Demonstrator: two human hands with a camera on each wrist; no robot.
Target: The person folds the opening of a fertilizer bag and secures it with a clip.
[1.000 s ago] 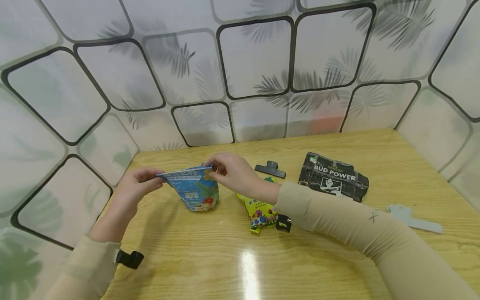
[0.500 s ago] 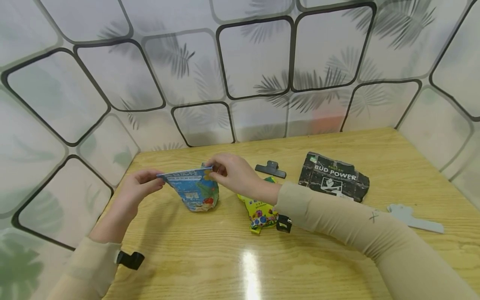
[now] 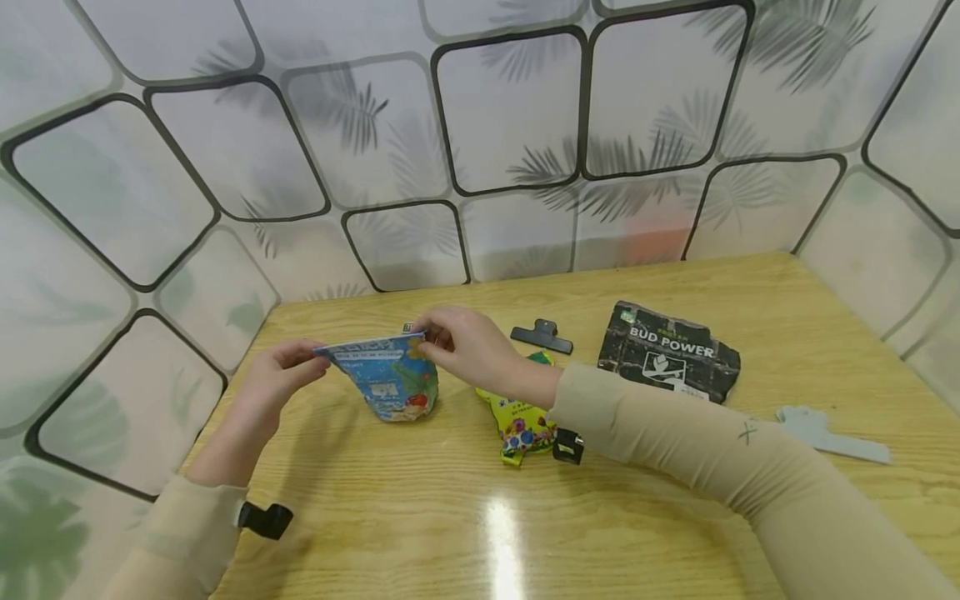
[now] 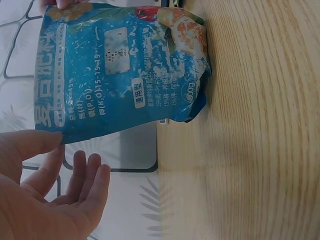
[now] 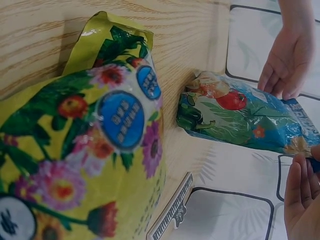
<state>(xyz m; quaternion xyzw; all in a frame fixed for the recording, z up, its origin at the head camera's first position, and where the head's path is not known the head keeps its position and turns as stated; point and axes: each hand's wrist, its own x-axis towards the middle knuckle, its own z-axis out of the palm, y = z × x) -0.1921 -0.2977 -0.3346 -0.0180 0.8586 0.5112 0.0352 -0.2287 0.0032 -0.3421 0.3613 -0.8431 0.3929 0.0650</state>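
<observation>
A blue bag [image 3: 390,383] is pinched at both top corners by left hand [image 3: 266,379] and right hand [image 3: 476,350]

The whole back is filled by the patterned wall [image 3: 517,125], all leaf prints and rounded frames, and the wooden table [image 3: 375,525] is spread before it. With the head view read as a dial, the black bag [image 3: 667,350] marked BUD POWER is found lying midway between three and four o'clock. Now to eight o'clock, where the blue bag is held upright, its top edge drawn straight; whether the table is touched by its base cannot fairly be told. Just past five, a yellow flowered bag [image 3: 517,425] is seen, partly covered by the right wrist [image 3: 536,379]. And the fingers! Past eight, one corner is clamped by left thumb and forefinger, the others held clear; near six, the opposite corner is clamped between right thumb and fingers. Far out, short of four, a pale grey piece [image 3: 836,437] is laid on the wood. Smallest, a black clip [image 3: 542,337] is spotted at four.
</observation>
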